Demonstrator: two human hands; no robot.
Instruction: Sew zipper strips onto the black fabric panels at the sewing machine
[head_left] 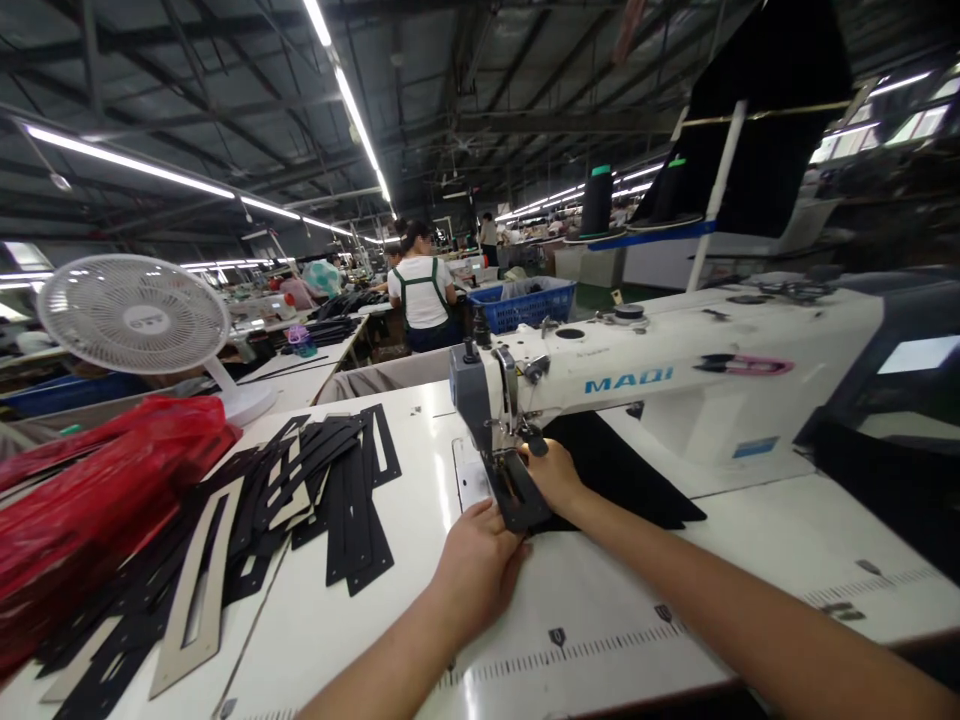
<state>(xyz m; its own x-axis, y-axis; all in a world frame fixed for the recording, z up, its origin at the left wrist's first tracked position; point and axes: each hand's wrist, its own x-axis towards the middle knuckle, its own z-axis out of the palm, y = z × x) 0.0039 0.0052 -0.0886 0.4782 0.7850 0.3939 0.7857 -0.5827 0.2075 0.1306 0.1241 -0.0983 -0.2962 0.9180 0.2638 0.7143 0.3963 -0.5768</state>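
A black slotted strip point(523, 500) lies under the needle area of the white sewing machine point(637, 370). My left hand point(481, 555) is closed on the strip's near left edge, fingers bent together. On the right side of the needle, my right hand point(553, 478) has its fingers pressed together at the strip's far right edge, close to the presser foot. Black fabric point(622, 470) spreads beneath the machine arm, behind my right wrist. The fingertips of both hands are partly hidden.
Black and beige slotted pieces point(352, 500) are heaped on the left of the white table point(360, 640), beside a red plastic bag point(112, 500) and a white fan point(135, 312). Beyond the machine are a blue basket point(529, 305) and a seated person point(424, 290).
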